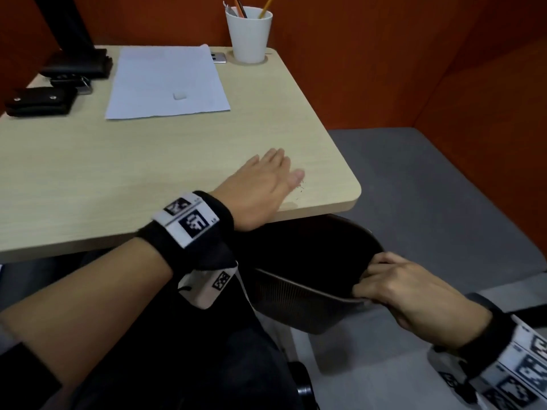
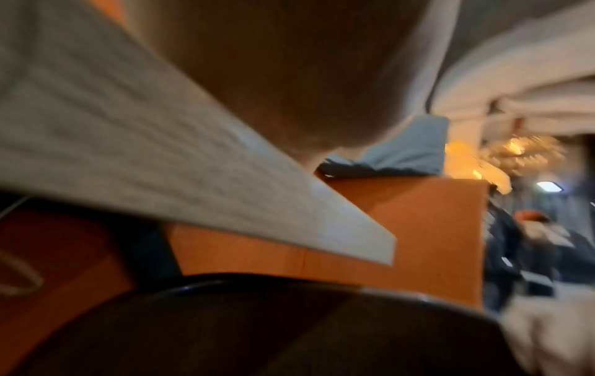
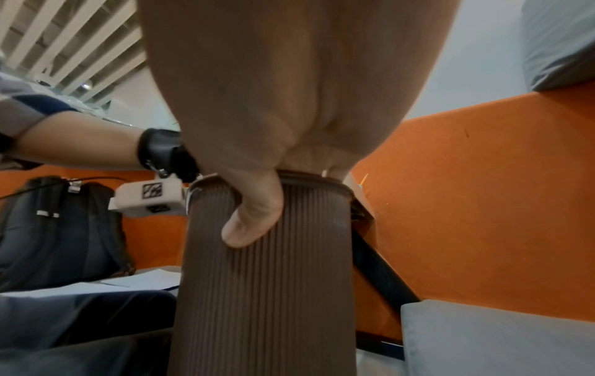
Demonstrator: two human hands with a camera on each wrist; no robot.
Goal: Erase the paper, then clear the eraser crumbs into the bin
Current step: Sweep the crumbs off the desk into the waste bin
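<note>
The white paper [image 1: 165, 84] lies at the back of the wooden desk [image 1: 118, 173] with a small white eraser [image 1: 179, 95] on it. My left hand [image 1: 266, 184] lies flat with straight fingers near the desk's front right corner, beside a few dark eraser crumbs [image 1: 299, 188]. A dark ribbed bin [image 1: 310, 291] is held tilted just under that corner. My right hand [image 1: 393, 288] grips its rim, thumb on the outer wall [image 3: 254, 221] and fingers hooked inside. The bin's dark rim [image 2: 289, 285] shows below the desk edge in the blurred left wrist view.
A white cup [image 1: 249, 34] with pencils stands at the desk's back right. A black pouch [image 1: 38, 100], keys and a dark stand [image 1: 77, 63] crowd the back left. Orange partition walls [image 1: 444, 69] enclose the desk; grey seat [image 1: 429, 187] lies to the right.
</note>
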